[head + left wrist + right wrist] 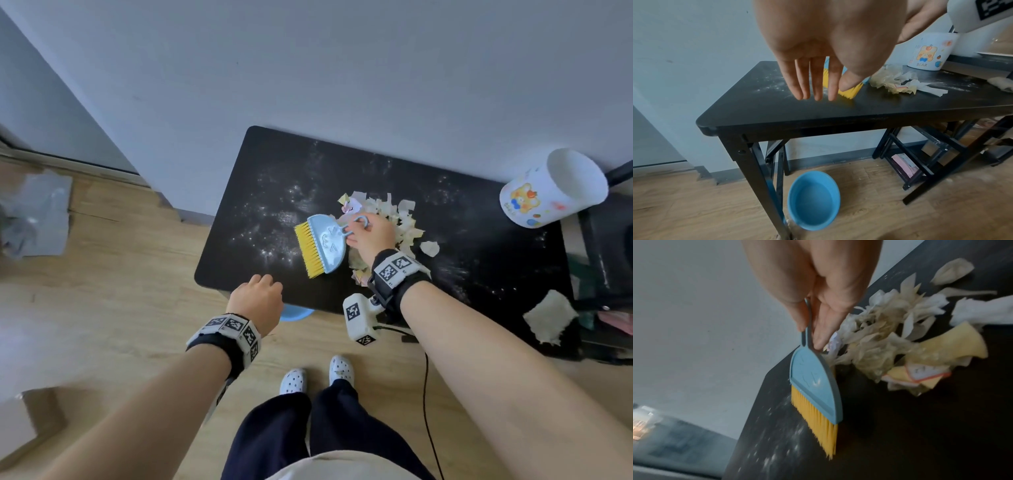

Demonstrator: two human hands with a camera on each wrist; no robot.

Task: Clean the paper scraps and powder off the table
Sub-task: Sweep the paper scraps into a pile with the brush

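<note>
Right hand (371, 236) around brush (322, 245) handle, left hand (255, 303) slack.

Home rm: wood-look floor (130, 274), plain wall (342, 68), cartoon-bear bin (548, 188), folding table (818, 113).

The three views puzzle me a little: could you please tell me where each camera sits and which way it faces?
Head: worn on the head, looking down at the black table; both forearms, the left hand, the right hand, legs and shoes show.
Left wrist: looks along the open left hand towards the table's near edge and a blue basin on the floor.
Right wrist: looks along the right hand, whose grip is on the brush.
Shared: all three show the brush, the paper scraps and the powder.
</note>
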